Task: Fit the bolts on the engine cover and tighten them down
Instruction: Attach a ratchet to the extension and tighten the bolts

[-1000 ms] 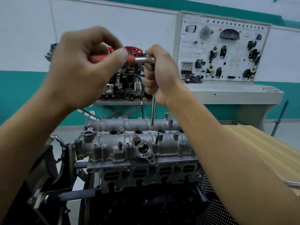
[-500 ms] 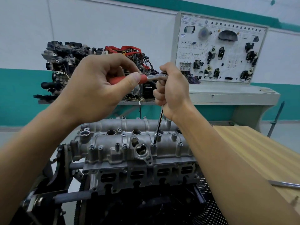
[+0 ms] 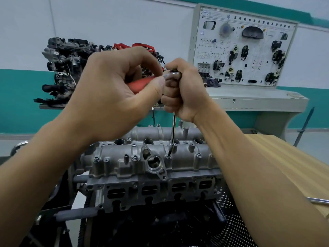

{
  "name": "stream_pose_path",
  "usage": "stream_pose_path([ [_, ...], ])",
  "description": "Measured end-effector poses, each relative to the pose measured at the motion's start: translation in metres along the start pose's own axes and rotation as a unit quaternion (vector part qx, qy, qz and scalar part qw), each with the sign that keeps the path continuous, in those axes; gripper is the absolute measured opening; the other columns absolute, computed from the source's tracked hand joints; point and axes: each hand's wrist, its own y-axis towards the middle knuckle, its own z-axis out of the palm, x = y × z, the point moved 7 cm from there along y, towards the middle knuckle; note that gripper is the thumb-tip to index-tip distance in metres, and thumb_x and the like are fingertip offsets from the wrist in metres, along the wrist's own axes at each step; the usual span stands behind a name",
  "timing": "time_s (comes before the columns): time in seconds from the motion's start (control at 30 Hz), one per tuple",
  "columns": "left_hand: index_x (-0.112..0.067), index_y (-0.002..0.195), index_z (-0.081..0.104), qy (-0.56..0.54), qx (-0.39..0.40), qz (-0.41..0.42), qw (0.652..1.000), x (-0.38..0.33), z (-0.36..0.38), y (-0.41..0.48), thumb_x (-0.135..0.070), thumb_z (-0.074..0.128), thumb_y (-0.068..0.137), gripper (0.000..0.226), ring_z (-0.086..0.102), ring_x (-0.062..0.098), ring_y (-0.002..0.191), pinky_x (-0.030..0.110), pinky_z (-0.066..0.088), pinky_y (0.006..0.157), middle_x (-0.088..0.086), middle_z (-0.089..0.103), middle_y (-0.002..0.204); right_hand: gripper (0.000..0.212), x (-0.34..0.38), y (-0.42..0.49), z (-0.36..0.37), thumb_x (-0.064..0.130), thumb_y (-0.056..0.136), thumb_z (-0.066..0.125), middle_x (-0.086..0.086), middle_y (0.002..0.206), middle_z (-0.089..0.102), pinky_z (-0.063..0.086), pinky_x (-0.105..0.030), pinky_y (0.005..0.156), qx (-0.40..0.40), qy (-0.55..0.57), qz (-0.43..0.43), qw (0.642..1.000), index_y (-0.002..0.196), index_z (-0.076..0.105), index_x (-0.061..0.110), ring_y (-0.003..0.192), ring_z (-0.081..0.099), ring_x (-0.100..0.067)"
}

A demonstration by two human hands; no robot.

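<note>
Your left hand [image 3: 114, 93] is wrapped round the red handle [image 3: 140, 84]; your right hand [image 3: 185, 91] fists the top of the extension [image 3: 173, 129]. Its tip sits on a bolt [image 3: 168, 155] just right of the port [image 3: 154, 164] in the cover [image 3: 124, 157]. A small steel bolt in aluminium probably strips easily, so hold the extension upright.

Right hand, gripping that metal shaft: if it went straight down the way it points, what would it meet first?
Probably the engine cover, at the bolt under the shaft that the right hand grips. Nothing shows between; depth is unclear.
</note>
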Motion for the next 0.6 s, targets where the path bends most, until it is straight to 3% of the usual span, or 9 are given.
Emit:
stream_pose_path([
  [0.13,-0.019,0.087,0.070,0.043,0.027,0.035,0.998,-0.020,0.010,-0.001,-0.022,0.063,0.089,0.008,0.040,0.012,0.046,0.013,0.027,0.049,-0.010,0.044,0.051,0.048,-0.006,0.000,-0.003,0.034,0.086,0.041,0.009,0.041,0.017,0.016,-0.015,0.040,0.043,0.040,-0.004,0.998,0.041,0.026,0.026,0.035,0.010,-0.011],
  [0.27,-0.016,0.086,0.070,0.049,0.039,0.054,0.997,-0.027,0.017,0.008,-0.020,0.060,0.089,0.011,0.039,0.013,0.047,0.016,0.026,0.049,-0.008,0.044,0.050,0.044,-0.006,-0.005,-0.015,0.037,0.081,0.045,0.008,0.045,0.016,0.013,-0.018,0.043,0.004,0.062,-0.041,0.997,0.043,0.026,0.026,0.041,0.007,-0.014],
  [0.37,-0.015,0.085,0.070,0.030,0.045,0.059,0.997,-0.025,0.016,0.008,-0.016,0.060,0.088,0.010,0.038,0.014,0.045,0.014,0.026,0.047,-0.007,0.043,0.048,0.046,-0.006,-0.009,-0.017,0.037,0.085,0.045,0.010,0.041,0.020,0.018,-0.015,0.043,-0.017,0.072,-0.059,0.995,0.043,0.029,0.026,0.034,0.012,-0.012],
  [0.5,-0.016,0.088,0.070,0.007,0.018,0.008,1.000,-0.003,0.010,0.009,-0.019,0.061,0.091,0.011,0.035,0.011,0.043,0.017,0.027,0.045,-0.003,0.045,0.051,0.048,-0.008,0.002,-0.007,0.038,0.090,0.043,0.008,0.041,0.020,0.019,-0.015,0.043,-0.031,0.026,-0.011,0.999,0.046,0.030,0.026,0.034,0.013,-0.013],
  [0.6,-0.009,0.090,0.070,-0.013,0.001,-0.037,0.999,0.010,0.011,0.016,-0.017,0.060,0.093,0.013,0.032,0.009,0.044,0.015,0.027,0.046,-0.002,0.034,0.048,0.045,-0.008,0.005,-0.004,0.037,0.090,0.041,0.008,0.043,0.016,0.017,-0.014,0.042,-0.035,0.025,0.010,0.999,0.049,0.026,0.026,0.036,0.011,-0.013],
])
